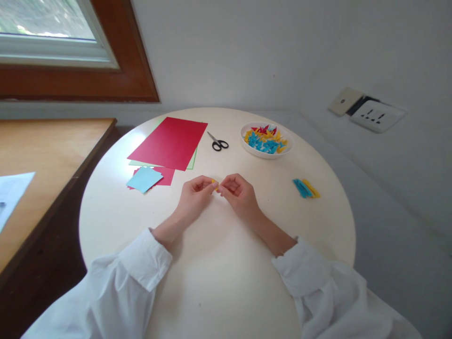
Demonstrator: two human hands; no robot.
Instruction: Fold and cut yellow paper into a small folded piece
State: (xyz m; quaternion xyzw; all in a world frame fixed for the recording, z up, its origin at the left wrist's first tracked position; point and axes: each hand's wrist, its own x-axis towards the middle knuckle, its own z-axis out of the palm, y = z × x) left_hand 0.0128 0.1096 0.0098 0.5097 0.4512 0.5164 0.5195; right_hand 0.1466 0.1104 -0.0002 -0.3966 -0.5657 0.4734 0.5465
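My left hand (196, 192) and my right hand (238, 192) meet fingertip to fingertip over the middle of the round cream table (219, 263). Both are closed in a pinch on a small yellow paper piece (213, 182), of which only a corner shows between the fingers. Both wrists rest on the tabletop, and white sleeves cover my forearms.
A red sheet (168, 142) lies over a green sheet at the back left, with a light blue square (144, 179) in front. Black scissors (218, 142) lie beside a white bowl (265, 153) of folded coloured pieces. Blue and yellow strips (305, 188) lie right. A wooden ledge (42, 155) runs left.
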